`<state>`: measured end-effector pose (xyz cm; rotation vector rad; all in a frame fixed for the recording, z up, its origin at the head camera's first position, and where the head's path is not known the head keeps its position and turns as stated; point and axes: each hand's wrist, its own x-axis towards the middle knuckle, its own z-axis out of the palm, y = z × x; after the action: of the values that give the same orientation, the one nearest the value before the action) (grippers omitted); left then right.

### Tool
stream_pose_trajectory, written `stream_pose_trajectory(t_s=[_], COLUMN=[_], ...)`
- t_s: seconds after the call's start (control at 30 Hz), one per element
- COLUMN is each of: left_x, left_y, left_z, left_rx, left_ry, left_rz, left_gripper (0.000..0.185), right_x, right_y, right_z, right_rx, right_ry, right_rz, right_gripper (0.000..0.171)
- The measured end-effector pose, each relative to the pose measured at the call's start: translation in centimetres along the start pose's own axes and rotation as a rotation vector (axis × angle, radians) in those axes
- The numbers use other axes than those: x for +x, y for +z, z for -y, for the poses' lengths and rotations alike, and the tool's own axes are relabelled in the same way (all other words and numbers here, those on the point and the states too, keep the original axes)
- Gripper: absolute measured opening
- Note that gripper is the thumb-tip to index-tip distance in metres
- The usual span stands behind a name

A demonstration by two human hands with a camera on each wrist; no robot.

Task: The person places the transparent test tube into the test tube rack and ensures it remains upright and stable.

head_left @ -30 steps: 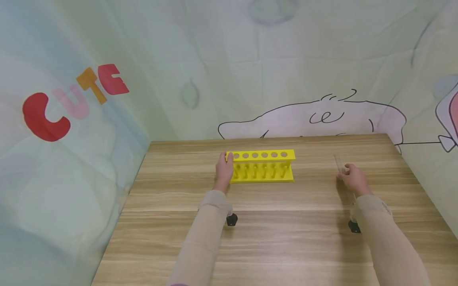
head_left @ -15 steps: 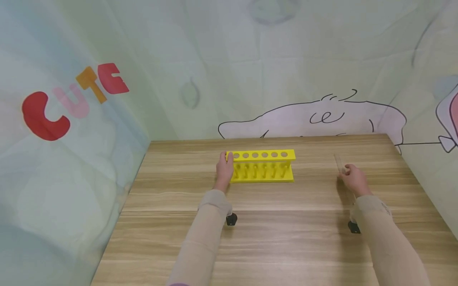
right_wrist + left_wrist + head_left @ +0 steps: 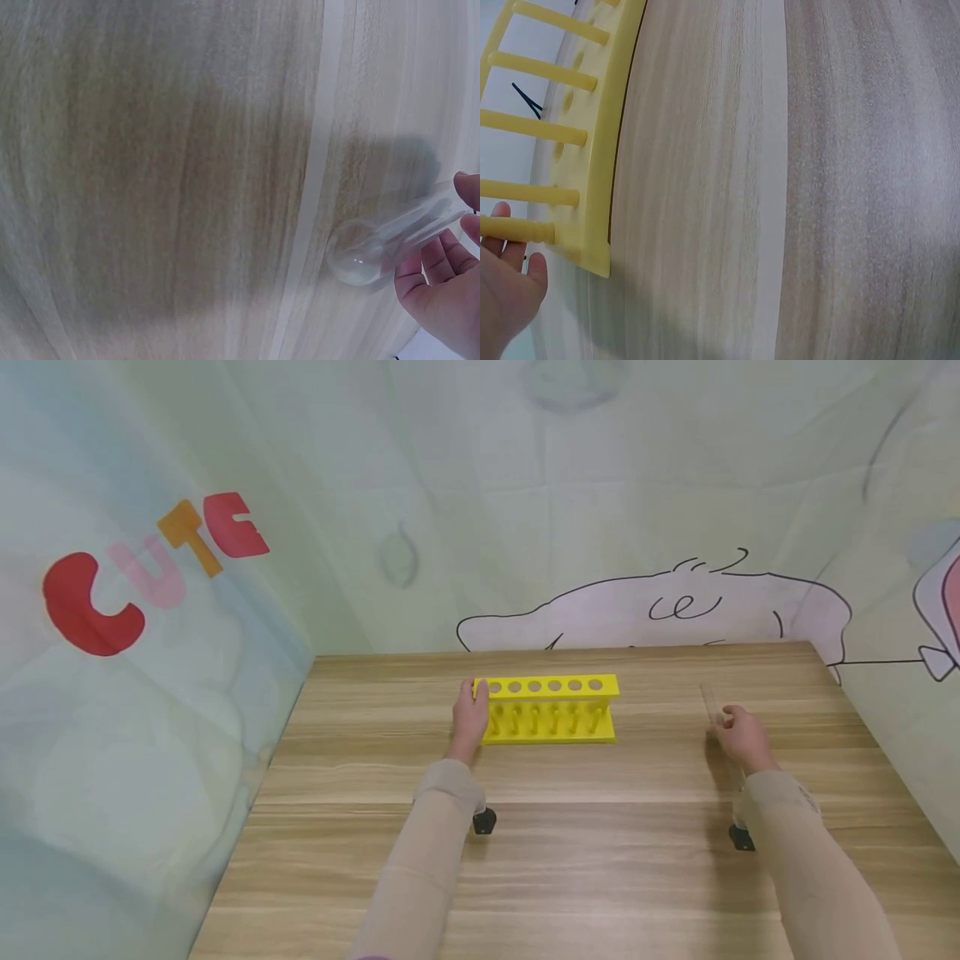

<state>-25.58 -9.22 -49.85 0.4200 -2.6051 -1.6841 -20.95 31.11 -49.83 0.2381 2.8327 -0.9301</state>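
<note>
A yellow test tube rack (image 3: 544, 687) stands on the wooden table, with a row of holes along its top and pegs on its base. My left hand (image 3: 470, 714) grips the rack's left end; in the left wrist view, fingers (image 3: 514, 255) curl around its end post. To the right, my right hand (image 3: 744, 740) holds a clear test tube (image 3: 708, 698) between thumb and fingers. The right wrist view shows the tube's rounded closed end (image 3: 356, 262) pointing away from the hand, low over the table. Whether the tube touches the tabletop, I cannot tell.
The wooden table (image 3: 585, 877) ends at a printed cloth backdrop (image 3: 450, 527) behind and on both sides. Small black pieces (image 3: 484, 821) hang at both wrists, under the beige sleeves (image 3: 427, 860).
</note>
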Motion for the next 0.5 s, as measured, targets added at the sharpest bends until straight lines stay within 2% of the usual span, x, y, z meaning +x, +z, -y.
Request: stream_pose_trajectory(t_s=[0.27, 0.5], left_x=[-0.06, -0.16], left_y=[-0.11, -0.20], left_z=[-0.01, -0.14], left_rx=[0.006, 0.004], left_ry=[-0.002, -0.019], left_rz=[0.013, 0.026], left_gripper=[0.052, 0.055], right_x=[-0.15, -0.31], right_y=[-0.04, 0.03], right_z=[0.10, 0.24], right_rx=[-0.001, 0.003], right_ry=[0.008, -0.015], right_rz=[0.001, -0.030], right_gripper=[0.050, 0.048])
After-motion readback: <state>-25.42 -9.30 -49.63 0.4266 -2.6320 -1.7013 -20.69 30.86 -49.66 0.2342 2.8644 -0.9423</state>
